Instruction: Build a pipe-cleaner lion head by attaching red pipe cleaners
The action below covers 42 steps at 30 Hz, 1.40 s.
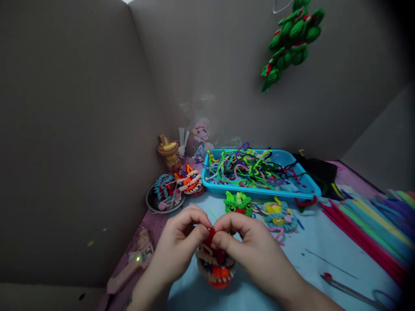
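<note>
A round pipe-cleaner figure (220, 273) in cream, orange, red and blue is held low in the middle, over the pale blue table cover. My left hand (183, 244) pinches the red pipe-cleaner piece (211, 236) at its top, thumb against index finger. From the other side, my right hand (248, 246) grips the same red piece, its fingertips almost touching the left ones. My fingers hide part of the figure's upper end. Just beyond my hands sits a green pipe-cleaner head (238, 204) with dark eyes. A blue and yellow pipe-cleaner piece (279, 216) lies right of it.
A blue tray (259, 191) of tangled pipe cleaners stands at the back. Pipe-cleaner bundles (372, 233) and scissors (348, 291) lie right. Left are a metal bowl (158, 208), an orange-and-cream figure (190, 181), a brown cup (168, 151) and a pink glue gun (129, 270).
</note>
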Each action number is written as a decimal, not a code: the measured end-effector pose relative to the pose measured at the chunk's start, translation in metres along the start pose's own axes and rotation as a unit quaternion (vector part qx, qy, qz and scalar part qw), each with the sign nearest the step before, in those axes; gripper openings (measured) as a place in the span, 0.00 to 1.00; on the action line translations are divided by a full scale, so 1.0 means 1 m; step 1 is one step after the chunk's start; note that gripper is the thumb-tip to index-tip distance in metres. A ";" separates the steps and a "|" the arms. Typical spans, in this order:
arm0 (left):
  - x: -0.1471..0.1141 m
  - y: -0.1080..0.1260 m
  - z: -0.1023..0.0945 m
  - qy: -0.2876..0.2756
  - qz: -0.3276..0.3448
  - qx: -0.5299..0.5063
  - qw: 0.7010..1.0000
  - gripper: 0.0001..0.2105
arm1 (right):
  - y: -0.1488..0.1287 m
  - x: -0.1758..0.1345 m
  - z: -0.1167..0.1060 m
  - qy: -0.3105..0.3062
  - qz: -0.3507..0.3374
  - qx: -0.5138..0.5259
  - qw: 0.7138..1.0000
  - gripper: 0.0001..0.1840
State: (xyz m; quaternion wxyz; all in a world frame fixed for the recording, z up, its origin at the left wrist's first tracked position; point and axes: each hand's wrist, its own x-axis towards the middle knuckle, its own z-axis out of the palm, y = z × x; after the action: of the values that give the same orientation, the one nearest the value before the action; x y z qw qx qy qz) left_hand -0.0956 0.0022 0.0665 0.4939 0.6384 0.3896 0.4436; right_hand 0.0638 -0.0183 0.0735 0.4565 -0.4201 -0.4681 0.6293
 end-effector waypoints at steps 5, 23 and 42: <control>-0.001 -0.002 0.003 -0.019 -0.011 -0.029 0.999 0.09 | 0.011 0.001 0.002 0.022 0.010 0.061 0.998 0.13; -0.002 -0.010 0.005 0.026 -0.045 -0.072 0.996 0.08 | 0.010 0.004 -0.003 0.014 -0.042 -0.028 0.999 0.08; 0.001 -0.010 0.005 0.045 -0.013 -0.056 0.997 0.09 | 0.020 0.004 0.003 -0.026 -0.005 0.051 0.998 0.18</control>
State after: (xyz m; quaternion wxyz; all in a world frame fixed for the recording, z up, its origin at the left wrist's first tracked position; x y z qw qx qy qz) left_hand -0.0911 0.0041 0.0569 0.5169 0.5833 0.3945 0.4868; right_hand 0.0565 -0.0177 0.0544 0.4685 -0.3774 -0.4489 0.6607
